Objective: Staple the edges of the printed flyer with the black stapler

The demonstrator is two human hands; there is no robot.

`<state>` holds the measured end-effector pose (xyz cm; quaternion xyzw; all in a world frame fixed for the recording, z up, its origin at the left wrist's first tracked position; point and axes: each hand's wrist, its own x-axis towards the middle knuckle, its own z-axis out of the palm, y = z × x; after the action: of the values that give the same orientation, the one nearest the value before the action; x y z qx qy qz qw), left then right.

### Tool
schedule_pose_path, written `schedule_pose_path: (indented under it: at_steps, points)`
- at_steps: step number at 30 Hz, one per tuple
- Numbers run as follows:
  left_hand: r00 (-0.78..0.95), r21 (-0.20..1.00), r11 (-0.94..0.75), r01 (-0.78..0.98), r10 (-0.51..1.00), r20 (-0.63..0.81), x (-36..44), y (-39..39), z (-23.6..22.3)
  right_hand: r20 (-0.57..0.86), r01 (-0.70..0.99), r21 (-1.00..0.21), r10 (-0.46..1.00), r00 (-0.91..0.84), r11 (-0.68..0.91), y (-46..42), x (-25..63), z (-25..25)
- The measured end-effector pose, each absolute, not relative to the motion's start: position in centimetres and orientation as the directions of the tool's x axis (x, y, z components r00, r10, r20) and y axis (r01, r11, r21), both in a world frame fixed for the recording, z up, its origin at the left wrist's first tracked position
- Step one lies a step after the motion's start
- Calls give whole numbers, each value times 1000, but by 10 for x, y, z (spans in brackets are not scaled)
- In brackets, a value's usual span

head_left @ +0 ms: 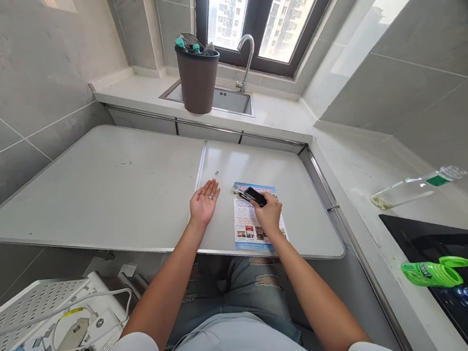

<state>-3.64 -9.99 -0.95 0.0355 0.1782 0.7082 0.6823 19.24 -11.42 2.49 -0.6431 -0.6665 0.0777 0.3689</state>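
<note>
A printed leaflet (250, 226) lies on the white fold-out table (108, 192) in front of me. My right hand (269, 213) rests on the leaflet's top part, closed around a black stapler (253, 195) that points up and left, its metal front at the leaflet's top left corner. My left hand (203, 202) lies just left of the leaflet, palm up, fingers stretched out, holding nothing; a small pale object sits on one finger. A tiny strip of staples (217, 172) lies on the table a little beyond my left hand.
A brown bin (197, 77) full of rubbish stands by the sink (229, 99) and tap under the window. On the right counter lie a clear bottle (417, 187), a crushed green bottle (435, 272) and a black hob. A white perforated rack (37, 318) with cables sits lower left.
</note>
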Motion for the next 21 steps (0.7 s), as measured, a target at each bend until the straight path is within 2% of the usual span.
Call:
schedule_pose_path:
  at_steps: [4, 11, 13, 16, 18, 21]
  points:
    - [-26, 336, 25, -942, 989, -146, -35, -103, -2, 228, 800, -599, 964, 139, 26, -105, 205, 19]
    - [49, 369, 66, -927, 997, -56, -33, -109, 10, 178, 828, -560, 976, 123, -3, -104, 208, 11]
    - [74, 371, 84, -925, 996, -40, -33, -110, 13, 299, 851, -522, 947, 115, 61, -109, 202, 17]
    - [114, 381, 111, -918, 993, -16, -32, -111, 16, 504, 816, -479, 862, -47, 324, -120, 176, 32]
    - [138, 387, 124, -914, 990, 8, -31, -111, 18, 536, 714, -483, 816, -215, 506, -125, 150, 40]
    - [162, 387, 141, -911, 987, 22, -31, -113, 21, 512, 615, -531, 799, -316, 584, -124, 113, 43]
